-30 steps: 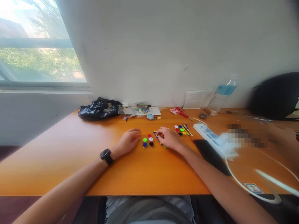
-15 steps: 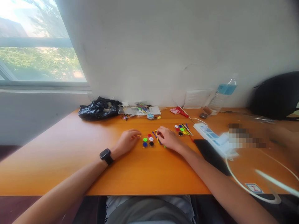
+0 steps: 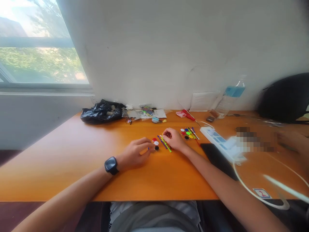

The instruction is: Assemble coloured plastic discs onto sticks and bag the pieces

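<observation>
On the orange table (image 3: 72, 151), my left hand (image 3: 135, 153), with a black watch on its wrist, is curled over a small cluster of coloured discs (image 3: 155, 143); its fingertips pinch at a blue disc that barely shows. Red, white and black discs lie just right of those fingers. My right hand (image 3: 174, 139) is curled with thumb and fingers pinched at the far end of thin blue, green and yellow sticks (image 3: 164, 143) lying between the two hands. A second pile of discs and sticks (image 3: 188, 133) sits just right of my right hand.
A black plastic bag (image 3: 101, 112) and small packets (image 3: 145, 113) lie along the wall. To the right are a water bottle (image 3: 229, 98), a white power strip (image 3: 216, 137), a black phone (image 3: 217, 158), a white cable (image 3: 253, 193), a black bag (image 3: 285, 96) and another person's hand (image 3: 292, 140).
My left hand slid right and towards me, curling over the green and blue discs. My right hand drew back slightly, uncovering the sticks.
</observation>
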Available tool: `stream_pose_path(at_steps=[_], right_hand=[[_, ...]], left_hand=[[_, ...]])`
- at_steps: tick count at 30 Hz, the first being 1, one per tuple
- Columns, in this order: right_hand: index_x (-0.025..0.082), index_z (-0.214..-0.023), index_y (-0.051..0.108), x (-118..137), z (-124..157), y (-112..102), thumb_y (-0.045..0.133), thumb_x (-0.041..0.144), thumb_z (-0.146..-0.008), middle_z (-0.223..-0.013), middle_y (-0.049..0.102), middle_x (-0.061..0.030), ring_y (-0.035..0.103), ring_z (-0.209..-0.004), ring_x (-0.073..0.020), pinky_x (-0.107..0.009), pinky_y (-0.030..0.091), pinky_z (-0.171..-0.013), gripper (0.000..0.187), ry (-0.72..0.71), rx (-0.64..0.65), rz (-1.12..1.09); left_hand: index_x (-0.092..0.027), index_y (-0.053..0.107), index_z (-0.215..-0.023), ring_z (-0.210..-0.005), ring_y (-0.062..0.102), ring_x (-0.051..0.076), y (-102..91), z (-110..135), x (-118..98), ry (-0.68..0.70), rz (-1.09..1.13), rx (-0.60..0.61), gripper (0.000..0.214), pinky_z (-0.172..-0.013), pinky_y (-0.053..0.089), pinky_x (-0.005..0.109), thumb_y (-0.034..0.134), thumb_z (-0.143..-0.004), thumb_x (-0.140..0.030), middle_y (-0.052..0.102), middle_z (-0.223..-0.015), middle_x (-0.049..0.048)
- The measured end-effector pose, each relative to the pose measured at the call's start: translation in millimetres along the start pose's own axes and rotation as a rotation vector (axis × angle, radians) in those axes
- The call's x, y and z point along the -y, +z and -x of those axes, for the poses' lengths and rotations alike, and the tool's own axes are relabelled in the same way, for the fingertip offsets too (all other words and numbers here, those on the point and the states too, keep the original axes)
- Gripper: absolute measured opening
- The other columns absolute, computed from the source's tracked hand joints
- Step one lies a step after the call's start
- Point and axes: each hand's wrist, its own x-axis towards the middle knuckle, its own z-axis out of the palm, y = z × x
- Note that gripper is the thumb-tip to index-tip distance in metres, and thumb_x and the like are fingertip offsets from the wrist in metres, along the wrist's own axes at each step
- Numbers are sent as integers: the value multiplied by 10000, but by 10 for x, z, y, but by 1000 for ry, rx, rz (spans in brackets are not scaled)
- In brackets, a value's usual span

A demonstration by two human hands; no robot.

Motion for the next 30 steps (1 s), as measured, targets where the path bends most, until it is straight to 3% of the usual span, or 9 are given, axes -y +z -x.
stream_pose_path(at_steps=[4, 8, 16, 25, 30], right_hand=[[206, -761, 624, 22, 0, 29, 627, 265, -823, -777, 662, -23, 604, -717, -189, -312, 462, -663, 85, 28, -24, -126], [210, -789, 634, 108, 28, 51, 647, 310, -843, -819, 662, -22, 624, -773, -195, -315, 492, -693, 115, 42, -64, -238], [218, -872, 673, 294, 90, 85, 712, 376, -841, -953, 672, -38, 632, -896, -204, -315, 494, -768, 166, 79, -33, -539], [217, -788, 651, 386, 129, 103, 748, 357, -778, -1048, 721, -45, 633, -958, -204, -313, 482, -789, 170, 274, 8, -772], [204, -776, 633, 441, 117, 18, 801, 386, -764, -1073, 707, -44, 630, -889, -171, -291, 483, -755, 248, 303, 101, -832]], left_hand=[[-179, 667, -1078, -879, 682, 191, 87, 35, -86, 237, -96, 182, 165, -802, 554, 312, 514, -1018, -165, 708, -1018, 103], [-198, 630, -915, -753, 613, 173, 166, 50, -96, 354, -212, 310, 195, -733, 505, 317, 481, -1039, -180, 656, -863, 63], [-208, 647, -955, -852, 609, 186, 189, 25, -2, 250, -254, 321, 229, -820, 487, 329, 453, -1077, -222, 670, -939, 73], [-221, 660, -1044, -932, 648, 197, 194, 27, 76, 96, -204, 284, 200, -832, 490, 319, 466, -1077, -259, 698, -1073, 81], [-218, 661, -1048, -929, 649, 196, 208, 17, 124, 38, -150, 270, 195, -822, 494, 308, 474, -1075, -267, 706, -1001, 74]])
